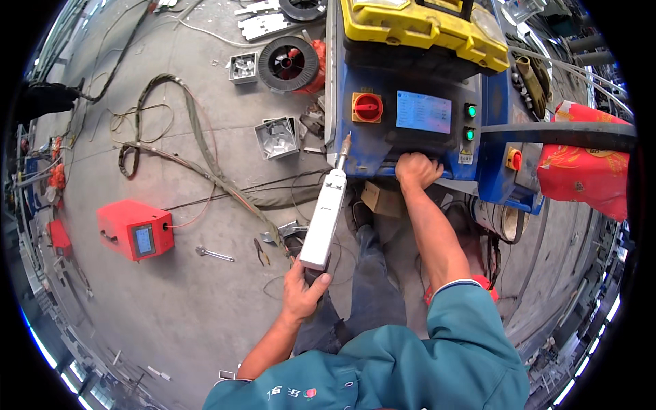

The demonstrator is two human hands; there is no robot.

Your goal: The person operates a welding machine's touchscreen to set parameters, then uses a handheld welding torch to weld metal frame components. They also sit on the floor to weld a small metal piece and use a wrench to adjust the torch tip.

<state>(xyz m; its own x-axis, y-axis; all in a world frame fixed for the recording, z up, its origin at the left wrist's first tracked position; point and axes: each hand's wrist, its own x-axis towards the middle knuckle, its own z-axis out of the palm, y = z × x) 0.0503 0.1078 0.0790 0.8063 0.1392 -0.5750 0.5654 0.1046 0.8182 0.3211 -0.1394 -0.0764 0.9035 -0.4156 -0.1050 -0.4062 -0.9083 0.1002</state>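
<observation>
My left hand (301,290) is wrapped around the dark grip of a handheld welding gun (324,225) with a long white body. Its metal nozzle (344,152) points up and away, beside the left edge of a blue machine cabinet (365,154). A sheathed hose (253,210) runs from near the gun's grip across the floor. My right hand (417,169) is closed over the cabinet's front edge, below its lit screen (424,111); the fingertips are hidden. On the panel sit a red rotary switch (367,107) and two green-lit buttons (471,111).
A yellow-lidded toolbox (424,27) rests atop the cabinet. A red bag (584,164) sits at right behind a dark bar (553,134). On the floor are a red box with a screen (135,230), a wrench (214,254), pliers (262,252), a parts bin (277,139) and a wire spool (287,65).
</observation>
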